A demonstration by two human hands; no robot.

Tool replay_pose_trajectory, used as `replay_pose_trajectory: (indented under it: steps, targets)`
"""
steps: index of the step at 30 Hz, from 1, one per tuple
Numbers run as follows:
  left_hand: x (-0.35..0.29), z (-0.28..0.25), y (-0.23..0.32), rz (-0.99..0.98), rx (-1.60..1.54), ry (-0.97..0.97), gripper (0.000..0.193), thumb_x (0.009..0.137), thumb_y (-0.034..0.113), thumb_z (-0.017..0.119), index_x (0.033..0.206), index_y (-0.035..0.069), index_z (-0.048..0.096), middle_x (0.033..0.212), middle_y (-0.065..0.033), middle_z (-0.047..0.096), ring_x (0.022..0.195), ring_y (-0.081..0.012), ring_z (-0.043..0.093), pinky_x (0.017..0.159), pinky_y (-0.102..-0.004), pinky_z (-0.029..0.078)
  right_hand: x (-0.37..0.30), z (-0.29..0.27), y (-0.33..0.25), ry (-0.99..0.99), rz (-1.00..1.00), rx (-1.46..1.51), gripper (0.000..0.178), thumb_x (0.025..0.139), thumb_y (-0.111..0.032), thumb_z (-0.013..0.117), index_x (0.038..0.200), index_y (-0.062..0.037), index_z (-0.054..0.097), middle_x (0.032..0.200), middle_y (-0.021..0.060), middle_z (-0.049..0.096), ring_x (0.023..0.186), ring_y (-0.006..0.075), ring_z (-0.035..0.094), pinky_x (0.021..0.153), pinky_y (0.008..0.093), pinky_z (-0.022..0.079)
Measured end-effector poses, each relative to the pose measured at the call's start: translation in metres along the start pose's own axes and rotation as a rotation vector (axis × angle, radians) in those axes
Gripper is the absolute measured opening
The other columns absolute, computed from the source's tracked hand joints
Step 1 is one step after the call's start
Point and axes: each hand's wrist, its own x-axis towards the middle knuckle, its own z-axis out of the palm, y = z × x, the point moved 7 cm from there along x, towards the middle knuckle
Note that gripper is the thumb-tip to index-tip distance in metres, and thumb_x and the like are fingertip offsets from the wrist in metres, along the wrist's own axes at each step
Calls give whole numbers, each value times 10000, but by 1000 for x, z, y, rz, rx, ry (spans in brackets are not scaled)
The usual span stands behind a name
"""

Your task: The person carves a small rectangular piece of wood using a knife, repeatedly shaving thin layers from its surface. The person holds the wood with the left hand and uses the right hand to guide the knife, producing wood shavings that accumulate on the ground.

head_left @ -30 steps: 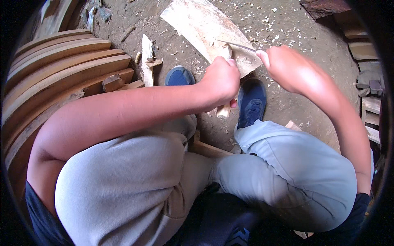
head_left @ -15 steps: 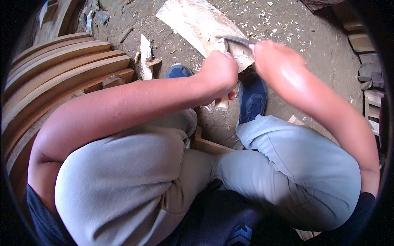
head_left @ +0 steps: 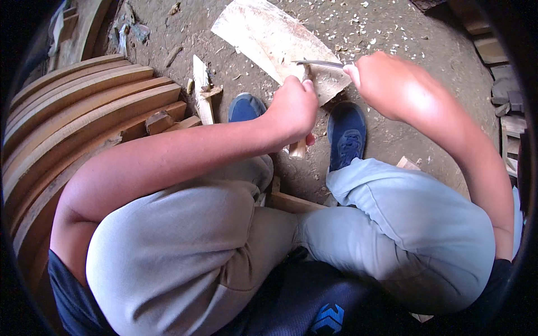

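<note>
My left hand (head_left: 293, 110) is closed round a short wooden stick (head_left: 297, 149). The stick's lower end sticks out below the fist, and its upper end shows above the thumb. With my right hand (head_left: 386, 84) I grip a knife (head_left: 319, 63); its handle is hidden inside my fist. The thin dark blade points left and crosses the stick's upper end, seeming to touch it. Beneath both lies a broad pale wooden board (head_left: 263, 35) on the ground, its near end between the hands and past my shoes.
Curved wooden planks (head_left: 106, 101) are stacked along the left. A pale split piece of wood (head_left: 202, 84) lies beside them. Wood shavings (head_left: 386, 33) are scattered over the dirt floor at the far right. My blue shoe (head_left: 346, 134) stands just below the board. More wood blocks (head_left: 507, 92) line the right edge.
My right hand has shifted slightly right, and the blade now lies flatter across the stick's top. The left hand has moved slightly left, still holding the stick.
</note>
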Motion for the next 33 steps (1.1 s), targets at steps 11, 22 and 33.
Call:
replay_pose_trajectory:
  steps: [11, 22, 33]
  targets:
    - [1, -4, 0, -17, 6, -18, 442, 1038, 268, 317, 1064, -154, 447, 818, -252, 611, 455, -276, 625, 395, -401, 511, -14, 9, 0, 110, -9, -83, 475, 1020, -325, 421, 852, 33, 685, 833, 254, 681, 799, 412, 684, 717, 498, 550]
    - [6, 5, 4, -48, 33, -23, 368, 1040, 328, 328, 1035, -21, 446, 572, -82, 463, 364, -209, 471, 333, -406, 420, 6, 19, -3, 117, 125, -159, 267, 955, -127, 475, 974, -7, 712, 959, 194, 722, 892, 321, 722, 747, 410, 596]
    - [8, 5, 4, -28, -31, -91, 371, 1037, 327, 334, 1064, -23, 455, 622, -78, 480, 375, -201, 475, 315, -381, 413, -4, 4, 12, 127, 44, 52, 493, 1022, -352, 410, 887, 46, 669, 851, 279, 665, 865, 454, 649, 797, 533, 508]
